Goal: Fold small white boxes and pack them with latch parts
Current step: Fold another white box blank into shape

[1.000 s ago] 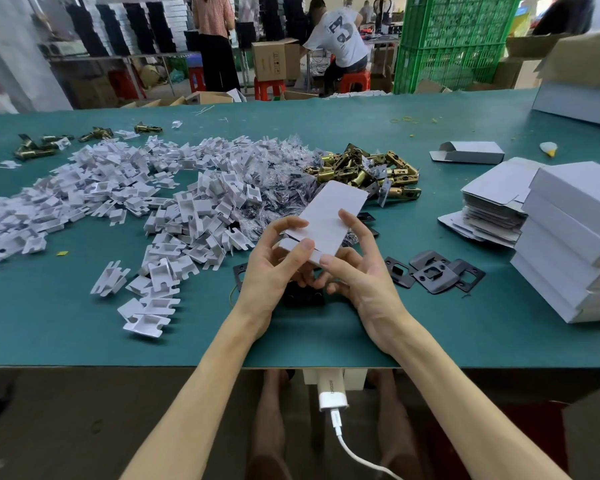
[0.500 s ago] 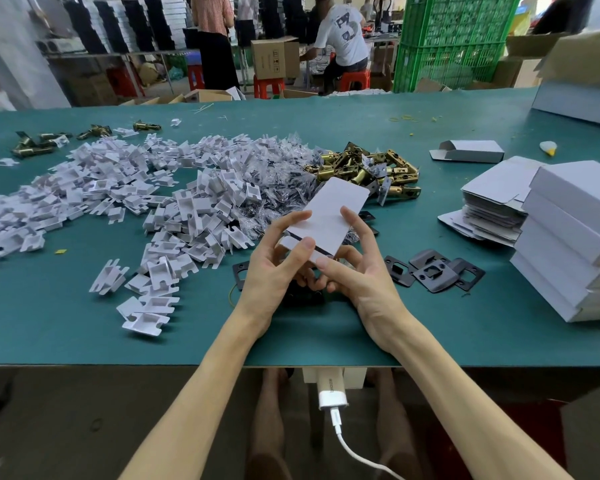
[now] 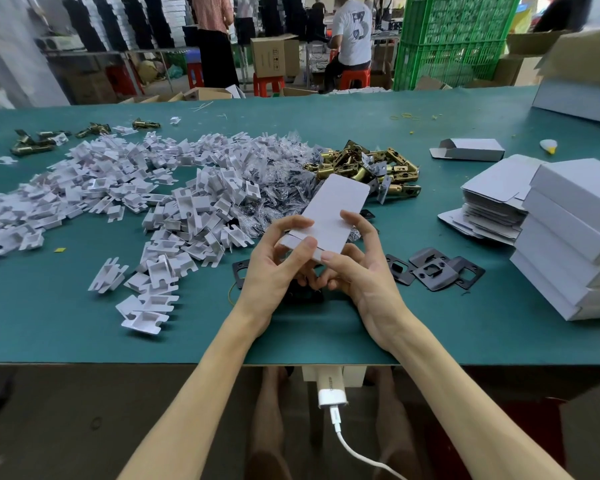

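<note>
Hands unchanged — left hand (image 3: 274,268) and right hand (image 3: 357,271) still pinch the white box (image 3: 336,206).

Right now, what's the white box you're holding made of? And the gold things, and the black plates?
The white box looks like thin matte cardboard: flat, with a fold line. The gold latch parts look like metal with a shiny brass-coloured finish; they glint. The black plates are probably stamped metal with a dull black coat, though plastic is possible.
</note>
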